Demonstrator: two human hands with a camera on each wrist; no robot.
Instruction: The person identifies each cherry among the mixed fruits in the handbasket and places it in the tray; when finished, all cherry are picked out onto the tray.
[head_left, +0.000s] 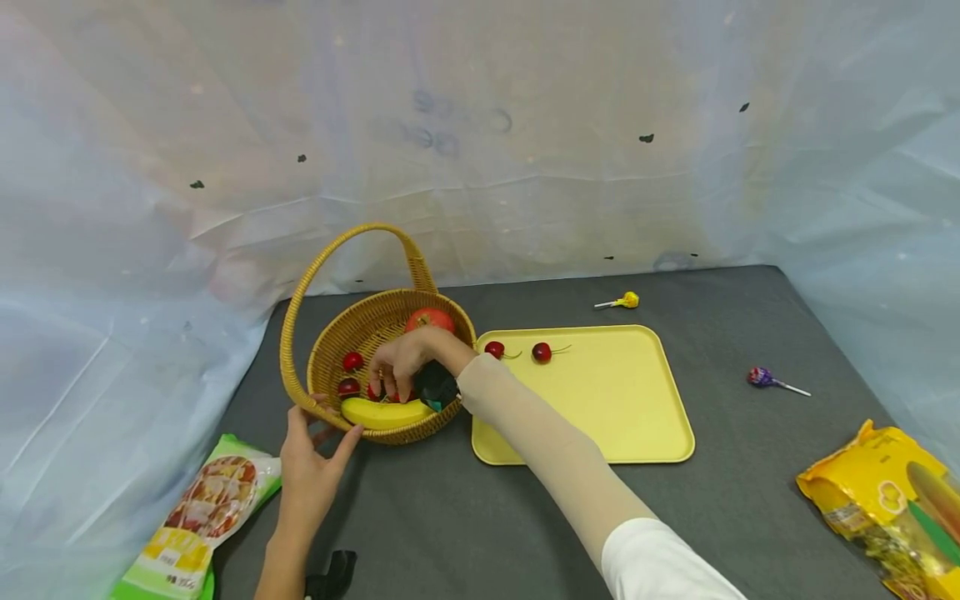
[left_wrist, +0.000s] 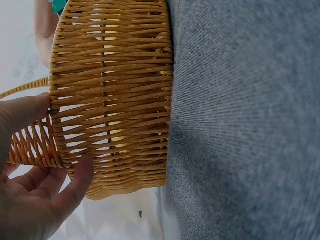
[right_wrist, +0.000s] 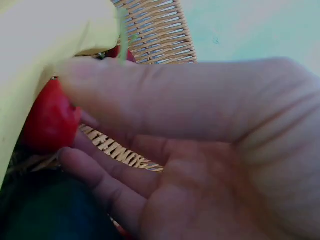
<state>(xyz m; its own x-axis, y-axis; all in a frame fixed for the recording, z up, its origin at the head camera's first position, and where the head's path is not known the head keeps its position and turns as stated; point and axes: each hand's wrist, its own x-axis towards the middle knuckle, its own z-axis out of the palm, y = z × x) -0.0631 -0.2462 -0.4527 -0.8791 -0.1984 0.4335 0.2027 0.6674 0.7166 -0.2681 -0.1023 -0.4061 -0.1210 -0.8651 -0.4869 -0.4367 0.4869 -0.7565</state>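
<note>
A wicker basket (head_left: 442,421) with a tall arched handle stands left of center, holding a banana (head_left: 386,414), several red cherries (head_left: 352,361) and a larger round red fruit (head_left: 430,317). My left hand (head_left: 311,475) grips the rim at the handle's near foot, with thumb and fingers around the wicker (left_wrist: 110,100). My right hand (head_left: 405,362) reaches down inside the basket. In the right wrist view its thumb and fingertips close around a cherry (right_wrist: 52,117) beside the banana (right_wrist: 30,65). A dark green rounded thing (right_wrist: 55,210) lies below that cherry.
Right of the basket lies a yellow tray (head_left: 600,400) bearing two cherries (head_left: 542,352). Behind it is a yellow lollipop (head_left: 628,300); a purple lollipop (head_left: 761,377) lies farther right. A green snack bag (head_left: 210,517) sits at left, a yellow bag (head_left: 885,500) at right.
</note>
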